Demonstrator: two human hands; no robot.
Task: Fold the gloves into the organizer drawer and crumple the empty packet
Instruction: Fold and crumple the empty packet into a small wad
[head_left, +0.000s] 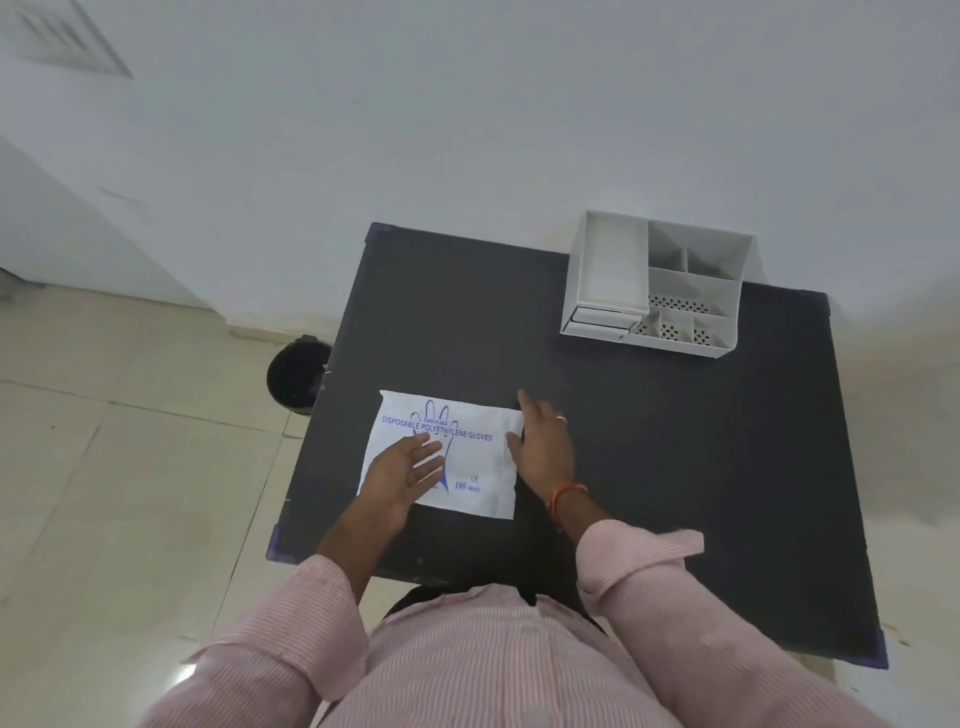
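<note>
Centre-left of the frame: left hand (400, 475), fingers (428, 457) spread and flat, palm down on the lower left of the packet (441, 457); nothing gripped. Right hand (543, 447) just right of it, fingers loosely extended, thumb touching the packet's right edge; whether that edge is pinched cannot be told. Ring on one finger, orange thread at the wrist.

Packet: white, flat, printed in blue "DISPOSABLE POLYETHYLENE GLOVES" and "100", lying on the near left part of the table (675, 467). Gloves not seen outside it.

Table: black top, lower centre to right of frame.

Organizer (657, 288): white, several compartments, small drawers at its left front, upper right, at the table's far edge, well apart from the packet.

Bin (293, 376): black, on the floor left of the table.

Sleeves: pink striped, cuffs rolled.
</note>
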